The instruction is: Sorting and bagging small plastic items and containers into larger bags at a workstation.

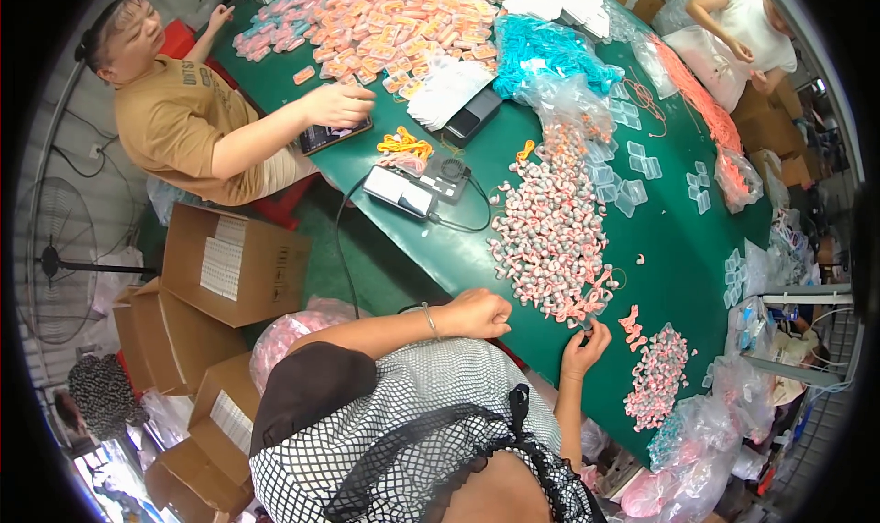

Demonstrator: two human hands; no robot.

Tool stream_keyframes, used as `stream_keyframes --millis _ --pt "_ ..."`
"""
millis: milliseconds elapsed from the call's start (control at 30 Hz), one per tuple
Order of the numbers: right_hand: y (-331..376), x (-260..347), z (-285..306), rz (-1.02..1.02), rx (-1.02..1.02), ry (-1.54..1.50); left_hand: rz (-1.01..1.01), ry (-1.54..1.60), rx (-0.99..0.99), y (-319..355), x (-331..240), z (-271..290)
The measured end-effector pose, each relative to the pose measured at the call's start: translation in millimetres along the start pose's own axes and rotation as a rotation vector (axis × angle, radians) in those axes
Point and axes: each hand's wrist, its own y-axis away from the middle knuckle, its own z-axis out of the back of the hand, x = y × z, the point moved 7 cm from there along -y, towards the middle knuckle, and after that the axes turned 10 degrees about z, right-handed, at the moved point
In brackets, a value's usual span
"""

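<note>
A long heap of small pink-and-white pieces [550, 230] runs down the middle of the green table [678, 248]. My left hand [478, 313] rests at the table's near edge beside the heap's lower end, fingers curled closed; nothing shows in it. My right hand [587, 343] is at the heap's tip, its fingertips pinched on a small piece [586, 323] too small to make out. A smaller heap of the same pink-and-white pieces [656, 378] lies just to the right of that hand.
A person in a tan shirt [174, 110] reaches onto the table at the left. Another in white [747, 28] works at the far right. A small device with a cable [412, 188], teal cords [550, 51], clear cases [632, 170] and bags are about. Cardboard boxes [229, 262] stand on the floor.
</note>
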Motion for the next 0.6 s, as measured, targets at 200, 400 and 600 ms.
stream_keyframes --millis 200,400,600 --pt "1.1 -0.9 0.6 0.027 -0.013 0.073 0.003 0.010 0.028 11.4 10.0 7.9" --pt "1.8 -5.1 -0.4 -0.044 -0.001 0.070 -0.013 0.005 0.047 22.0 18.8 10.9" --pt "2.4 -12.9 -0.8 -0.098 -0.004 0.055 -0.003 0.029 0.066 27.6 27.0 14.5"
